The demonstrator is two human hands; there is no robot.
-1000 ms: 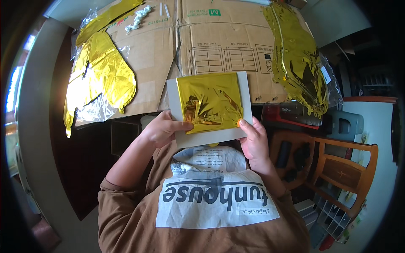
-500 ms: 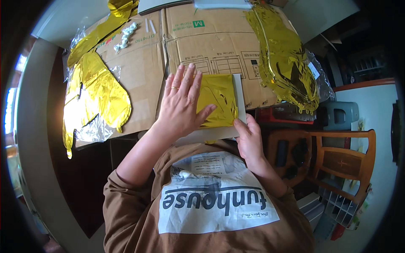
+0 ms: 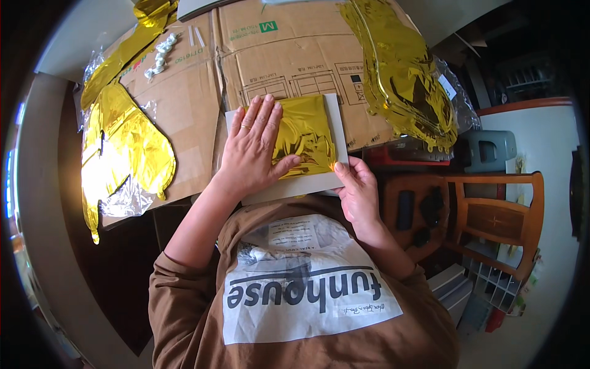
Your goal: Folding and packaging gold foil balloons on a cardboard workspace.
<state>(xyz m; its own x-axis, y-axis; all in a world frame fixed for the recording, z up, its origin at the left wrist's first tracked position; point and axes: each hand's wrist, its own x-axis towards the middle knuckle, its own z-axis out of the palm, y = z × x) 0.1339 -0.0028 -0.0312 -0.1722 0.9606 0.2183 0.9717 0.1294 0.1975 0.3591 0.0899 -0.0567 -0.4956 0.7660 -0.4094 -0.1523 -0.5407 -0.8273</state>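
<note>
A folded square of shiny gold foil (image 3: 307, 126) lies on a white board (image 3: 340, 138) at the near edge of the cardboard. My left hand (image 3: 255, 144) rests flat over the foil's left part, fingers stretched out and slightly apart, hiding what is beneath. At the board's near right corner, my right hand (image 3: 358, 187) is closed, thumb on top beside the foil's corner and fingers partly hidden. The foil is creased near that corner.
Flat gold foil balloons lie at left (image 3: 132, 144) and right (image 3: 402, 74) on the cardboard (image 3: 190, 117), with clear plastic wrapping (image 3: 129, 200) nearby. White crumpled bits (image 3: 161, 55) and two thin white strips (image 3: 195, 35) lie farther back. A wooden chair (image 3: 501, 215) stands at right.
The view has shifted slightly. My left hand has settled flatter on the foil, its thumb nearer the near edge. My right thumb has stayed at the board's corner, and the foil shows more creases.
</note>
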